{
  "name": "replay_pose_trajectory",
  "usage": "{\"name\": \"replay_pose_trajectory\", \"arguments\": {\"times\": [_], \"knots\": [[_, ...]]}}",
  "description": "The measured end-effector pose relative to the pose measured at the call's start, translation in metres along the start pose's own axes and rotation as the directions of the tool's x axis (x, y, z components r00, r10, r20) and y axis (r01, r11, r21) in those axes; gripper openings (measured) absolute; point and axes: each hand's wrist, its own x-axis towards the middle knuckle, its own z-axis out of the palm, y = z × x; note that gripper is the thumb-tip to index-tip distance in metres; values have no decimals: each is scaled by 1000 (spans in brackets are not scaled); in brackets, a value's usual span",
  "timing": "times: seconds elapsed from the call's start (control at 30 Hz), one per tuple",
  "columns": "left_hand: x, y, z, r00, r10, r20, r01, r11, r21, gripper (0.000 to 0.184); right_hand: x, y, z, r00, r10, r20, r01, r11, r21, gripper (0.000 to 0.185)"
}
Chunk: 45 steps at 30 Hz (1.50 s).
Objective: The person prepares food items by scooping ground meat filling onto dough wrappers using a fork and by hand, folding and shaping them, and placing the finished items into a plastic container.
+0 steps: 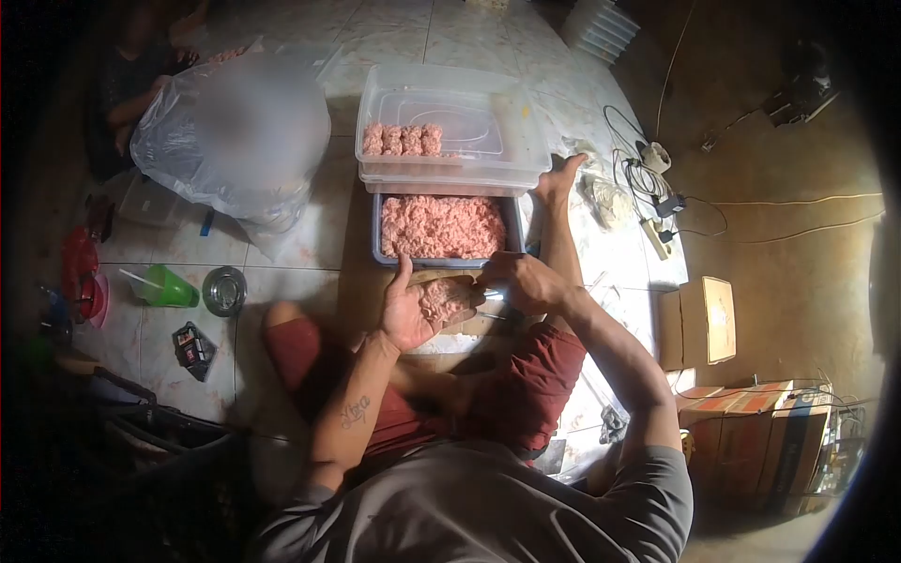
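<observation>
My left hand [413, 314] is palm up, fingers stretched to the right, with a flattened portion of pink minced meat [445, 298] lying on it. My right hand [522, 281] is curled at the fingertips of the left, its fingers closed; a small shiny thing shows beneath them, too small to name. Just beyond both hands is a dark blue tray [377, 228] filled with pink mince [441, 225]. Behind it stands a clear plastic container [516, 131], overlapping the tray's far edge, with several short rolls of mince [404, 140] lined up at its left.
A large plastic bag [169, 141] stands at the upper left beside another person's arm [131, 111]. Left on the tiled floor are a green cup [173, 287], a round dark lid [225, 291] and a black packet [193, 351]. Cables [643, 178] and cardboard boxes [746, 441] lie right.
</observation>
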Motion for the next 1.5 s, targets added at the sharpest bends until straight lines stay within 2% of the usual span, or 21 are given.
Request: {"name": "replay_pose_trajectory", "arguments": {"times": [0.13,0.33,0.4,0.43,0.5,0.63,0.7,0.8,0.87,0.9,0.93,0.97,1.0,1.03,1.13,1.2,1.27,1.37,1.43,1.47,1.5], "knots": [[-16,2,-13,976,180,-124,-171,982,82,99,9,-18,4,991,132,-10,-126,912,-390,21],[-21,0,-32,958,279,-60,-284,954,-99,95,0,-30,58,959,251,-134,-284,879,-383,22],[-18,-3,-36,959,278,-58,-281,958,-56,93,-6,-25,92,930,180,-322,-250,949,-191,14],[-18,-5,-35,957,254,-141,-252,967,27,92,-10,-33,99,913,369,-172,-400,893,-207,14],[-13,-5,-43,886,334,-322,-291,940,178,91,-23,-16,112,909,321,-267,-352,933,-79,13],[-17,2,-43,818,416,-397,-227,868,441,77,-24,-26,105,728,621,-289,-511,774,374,19],[-8,-7,-25,800,454,-393,-102,748,656,73,-8,-30,106,673,735,-88,-517,552,654,25],[-6,9,-53,901,434,-16,-125,296,947,80,15,-36,99,713,697,77,-471,395,789,30],[-35,31,16,983,150,-105,-71,839,539,73,25,-48,87,801,597,55,-351,392,850,32],[-38,39,12,963,259,-76,-108,629,770,57,30,-54,79,827,561,31,-329,439,836,33],[-37,41,20,949,272,162,-197,106,975,47,35,-60,71,851,525,6,-304,484,821,34],[-37,39,26,918,152,367,-270,-441,856,37,39,-64,69,858,510,-50,-307,590,747,35],[-35,24,12,806,363,467,-356,-334,873,27,44,-67,66,863,494,-106,-313,686,657,37],[-37,22,-4,821,360,442,-263,-449,854,30,48,-71,64,864,476,-161,-319,768,556,38],[-38,25,-36,779,515,357,-91,-471,877,46,34,-48,82,754,567,-332,-210,687,696,31],[-35,13,-43,507,724,467,-22,-531,847,60,11,-37,95,746,593,-304,-202,636,744,22],[-29,12,-3,452,761,466,-100,-476,874,51,-14,-23,129,745,646,-169,-212,468,858,18],[-16,15,2,541,738,403,-174,-371,912,44,-20,-29,149,745,658,-108,-165,338,926,20],[-10,8,-2,678,654,335,-241,-233,942,45,-18,-26,139,766,590,-256,-247,637,730,19],[-15,11,10,767,549,332,-142,-360,922,53,-16,-26,129,758,599,-260,-249,634,732,19],[-15,9,1,771,543,332,-146,-358,922,53,-14,-28,115,800,435,-414,-258,871,417,18]]}}
